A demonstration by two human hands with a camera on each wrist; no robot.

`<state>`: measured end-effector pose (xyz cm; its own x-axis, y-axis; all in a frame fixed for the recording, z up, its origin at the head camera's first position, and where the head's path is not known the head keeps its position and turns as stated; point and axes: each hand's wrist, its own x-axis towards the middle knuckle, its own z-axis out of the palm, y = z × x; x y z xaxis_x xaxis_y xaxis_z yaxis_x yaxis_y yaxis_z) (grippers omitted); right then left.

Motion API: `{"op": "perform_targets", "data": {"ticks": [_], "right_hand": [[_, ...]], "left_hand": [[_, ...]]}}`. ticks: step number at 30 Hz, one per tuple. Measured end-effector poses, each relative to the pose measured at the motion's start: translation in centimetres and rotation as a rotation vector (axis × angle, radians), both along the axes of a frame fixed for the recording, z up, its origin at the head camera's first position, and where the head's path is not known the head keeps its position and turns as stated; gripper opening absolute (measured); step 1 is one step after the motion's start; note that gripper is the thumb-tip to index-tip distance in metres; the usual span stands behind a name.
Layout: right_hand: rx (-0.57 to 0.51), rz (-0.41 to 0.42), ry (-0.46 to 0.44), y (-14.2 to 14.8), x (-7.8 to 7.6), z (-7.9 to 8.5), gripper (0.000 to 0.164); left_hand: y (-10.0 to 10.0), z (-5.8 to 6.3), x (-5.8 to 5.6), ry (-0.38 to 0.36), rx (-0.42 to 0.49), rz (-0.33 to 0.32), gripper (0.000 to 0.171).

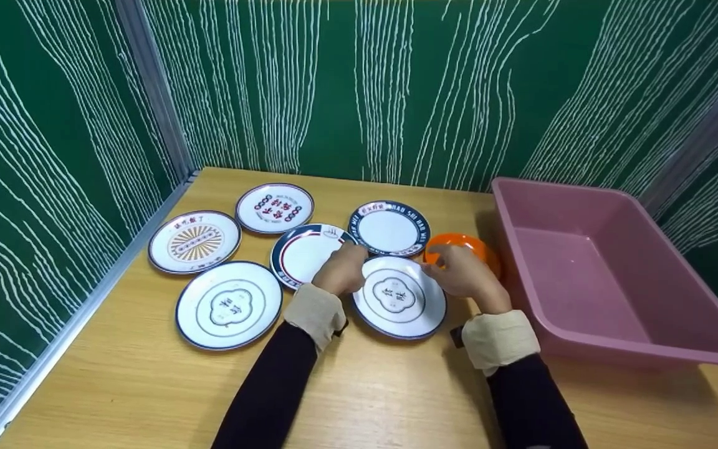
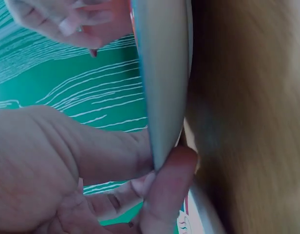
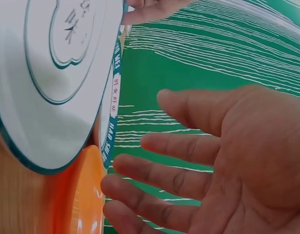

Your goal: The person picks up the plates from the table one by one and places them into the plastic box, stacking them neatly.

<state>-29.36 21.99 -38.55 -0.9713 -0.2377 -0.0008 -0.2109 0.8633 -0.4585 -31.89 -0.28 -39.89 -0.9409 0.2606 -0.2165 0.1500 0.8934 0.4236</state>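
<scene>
My left hand (image 1: 343, 269) pinches the left rim of a white plate (image 1: 399, 321) with a thin blue edge and characters inside a scalloped outline. In the left wrist view, the thumb and a finger (image 2: 172, 183) are on opposite faces of this plate (image 2: 164, 73), which is seen edge-on. On the plate's other side, my right hand (image 1: 462, 274) hovers over an orange dish (image 1: 452, 239), partly hiding it. Its fingers (image 3: 159, 168) are spread and hold nothing in the right wrist view. Behind the held plate lies a plate with a dark blue lettered rim (image 1: 390, 229).
A large pink tub (image 1: 583, 274) stands at the right. Left of the held plate are a red-and-blue-banded plate (image 1: 306, 252), a similar scalloped-pattern plate (image 1: 228, 327), a sunburst plate (image 1: 196, 242) and a red-lettered plate (image 1: 275, 209). Green walls (image 1: 384, 93) enclose the wooden table (image 1: 365, 399).
</scene>
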Motion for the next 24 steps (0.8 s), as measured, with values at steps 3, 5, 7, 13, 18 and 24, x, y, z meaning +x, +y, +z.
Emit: {"op": "perform_targets", "data": {"ticks": [3,5,7,13,18,24], "right_hand": [[0.012,0.008,-0.013,-0.4,-0.2,-0.2,0.043],[0.006,0.017,-0.027,-0.7,-0.3,-0.2,0.046],[-0.007,0.015,-0.053,-1.1,-0.5,-0.4,0.047],[-0.046,-0.003,-0.109,-1.2,-0.9,-0.9,0.051],[-0.087,-0.046,-0.131,-1.1,-1.0,-1.1,0.062],[-0.159,-0.103,-0.124,-1.1,-0.9,-0.8,0.065]], "left_hand": [[-0.6,0.5,0.0,0.014,0.037,0.008,0.038],[-1.1,1.0,0.0,0.061,0.046,0.015,0.037],[-1.6,1.4,0.0,0.091,0.058,0.025,0.039],[-2.1,2.4,0.0,0.072,0.177,0.07,0.044],[-2.8,2.8,-0.2,0.123,0.263,0.059,0.037],[-3.8,2.9,-0.6,0.193,0.403,0.056,0.034]]}}
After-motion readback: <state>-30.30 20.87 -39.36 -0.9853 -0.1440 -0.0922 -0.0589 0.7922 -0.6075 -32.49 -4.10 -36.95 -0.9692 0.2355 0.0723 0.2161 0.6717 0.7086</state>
